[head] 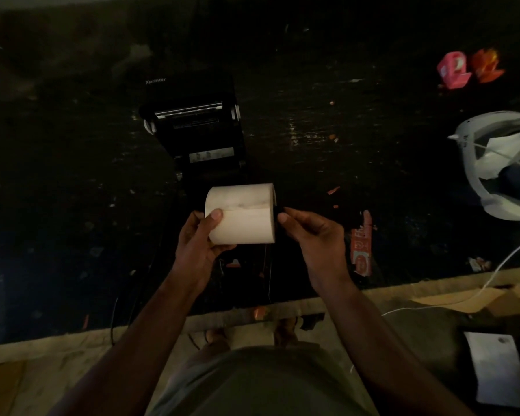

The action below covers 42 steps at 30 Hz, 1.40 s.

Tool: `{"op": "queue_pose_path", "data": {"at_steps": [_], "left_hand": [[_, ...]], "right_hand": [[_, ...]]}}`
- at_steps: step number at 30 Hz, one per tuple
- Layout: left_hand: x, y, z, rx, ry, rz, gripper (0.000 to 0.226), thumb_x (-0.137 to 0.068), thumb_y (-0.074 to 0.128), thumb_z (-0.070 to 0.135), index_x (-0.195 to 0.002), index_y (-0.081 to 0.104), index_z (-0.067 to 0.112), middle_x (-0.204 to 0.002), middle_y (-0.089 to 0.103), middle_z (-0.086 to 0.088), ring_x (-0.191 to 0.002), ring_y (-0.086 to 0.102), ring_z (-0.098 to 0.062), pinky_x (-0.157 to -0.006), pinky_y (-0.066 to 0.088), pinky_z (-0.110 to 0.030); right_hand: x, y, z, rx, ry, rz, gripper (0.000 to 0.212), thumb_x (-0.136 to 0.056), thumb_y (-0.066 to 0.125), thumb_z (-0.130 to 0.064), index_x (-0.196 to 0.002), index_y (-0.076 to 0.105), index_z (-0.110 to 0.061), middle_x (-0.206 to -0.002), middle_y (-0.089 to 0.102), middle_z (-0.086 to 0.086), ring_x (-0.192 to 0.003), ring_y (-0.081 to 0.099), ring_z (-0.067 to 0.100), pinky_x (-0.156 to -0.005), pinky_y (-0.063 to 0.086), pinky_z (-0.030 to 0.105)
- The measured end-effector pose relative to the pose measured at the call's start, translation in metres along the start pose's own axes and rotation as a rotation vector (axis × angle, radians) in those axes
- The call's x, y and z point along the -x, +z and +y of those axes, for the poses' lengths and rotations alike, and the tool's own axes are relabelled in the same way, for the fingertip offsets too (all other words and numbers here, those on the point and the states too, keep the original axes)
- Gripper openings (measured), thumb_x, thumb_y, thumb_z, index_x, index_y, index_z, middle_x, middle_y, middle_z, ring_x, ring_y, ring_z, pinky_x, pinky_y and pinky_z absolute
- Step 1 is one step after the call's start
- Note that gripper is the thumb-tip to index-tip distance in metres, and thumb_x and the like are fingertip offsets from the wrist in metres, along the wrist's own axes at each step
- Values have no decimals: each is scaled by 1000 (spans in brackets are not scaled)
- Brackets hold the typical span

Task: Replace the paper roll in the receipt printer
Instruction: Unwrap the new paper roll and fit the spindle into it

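Note:
A white paper roll (242, 213) is held on its side above the dark floor. My left hand (197, 241) grips its left end, thumb on the front of the roll. My right hand (311, 235) pinches at the roll's right end, fingertips against its edge. Just beyond the roll stands the black receipt printer (192, 124), lid open and tilted back, with its metal cutter bar and paper bay showing. The bay is dark and I cannot tell what is inside it.
Scraps of orange and red wrapper (361, 249) litter the dark floor. Pink and orange packets (469, 69) lie far right. A white round appliance (502, 163) with a cable sits at the right edge. A white sheet (497, 369) lies at lower right on cardboard.

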<state>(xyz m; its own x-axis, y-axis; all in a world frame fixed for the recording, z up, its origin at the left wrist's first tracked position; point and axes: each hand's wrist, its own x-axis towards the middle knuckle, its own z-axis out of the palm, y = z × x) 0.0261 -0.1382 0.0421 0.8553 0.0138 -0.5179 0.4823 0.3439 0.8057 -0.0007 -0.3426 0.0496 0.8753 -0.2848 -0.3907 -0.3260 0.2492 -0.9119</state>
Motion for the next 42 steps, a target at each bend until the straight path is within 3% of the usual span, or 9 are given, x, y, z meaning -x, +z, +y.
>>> {"op": "queue_pose_path", "data": {"at_steps": [8,13,18,22,27,30,33,40,42], "left_hand": [[2,1,1,-93,109,-26,50,-68,78,43,-99,53,12,-113,65,-5,-107,67,-20,-70,63,-38],[-2,1,0,-110,113,-35,43,-69,78,43,-92,55,15,-117,63,-7,-108,66,-20,-70,61,-37],[-2,3,-3,-118,91,-66,73,-58,90,53,-105,54,11,-112,67,-4,-106,68,-18,-72,62,-38],[0,6,-4,-110,70,-79,86,-50,93,59,-109,53,12,-116,64,-6,-108,67,-19,-75,64,-40],[0,14,-8,-140,88,-19,56,-61,85,45,-95,55,11,-107,68,-3,-104,67,-20,-68,61,-34],[-1,22,-10,-190,130,-15,41,-67,87,37,-86,56,18,-99,71,3,-100,68,-17,-67,60,-33],[1,37,-12,-276,183,-1,39,-68,86,35,-90,58,19,-99,71,1,-100,69,-18,-69,60,-32],[-1,73,-3,-562,275,-153,76,-61,84,61,-123,53,27,-125,66,3,-111,67,-7,-87,59,-30],[-7,85,8,-488,208,-279,65,-73,74,60,-127,52,32,-130,64,2,-110,69,-7,-88,61,-32]], "right_hand": [[1,-1,3,-109,90,-55,16,-88,75,-6,-102,79,-13,-98,81,2,-99,75,16,-83,61,26],[7,-7,2,-150,107,-95,26,-96,66,-12,-120,74,-6,-117,77,10,-112,72,22,-94,59,36],[3,-14,-3,-297,276,-116,20,-90,69,-1,-103,77,-12,-97,79,1,-88,74,11,-71,57,22],[2,-17,-4,-277,295,-108,19,-85,73,0,-96,79,-13,-97,79,3,-87,73,11,-68,56,20],[5,-19,-5,-249,271,-52,11,-91,72,-16,-89,82,-18,-95,79,3,-93,71,16,-84,55,33],[8,-16,-11,-249,330,-39,18,-87,74,-36,-97,76,-21,-113,76,1,-113,68,21,-98,54,45],[8,-13,-13,-316,389,-44,48,-79,77,-42,-115,62,-13,-128,65,6,-119,64,28,-95,57,55],[-3,-39,-17,-622,359,6,9,-96,63,-29,-99,71,-26,-126,67,16,-120,63,36,-96,54,58],[-8,-54,-17,-687,335,-15,30,-93,64,-39,-121,66,-30,-134,65,16,-125,62,38,-92,57,55]]}}
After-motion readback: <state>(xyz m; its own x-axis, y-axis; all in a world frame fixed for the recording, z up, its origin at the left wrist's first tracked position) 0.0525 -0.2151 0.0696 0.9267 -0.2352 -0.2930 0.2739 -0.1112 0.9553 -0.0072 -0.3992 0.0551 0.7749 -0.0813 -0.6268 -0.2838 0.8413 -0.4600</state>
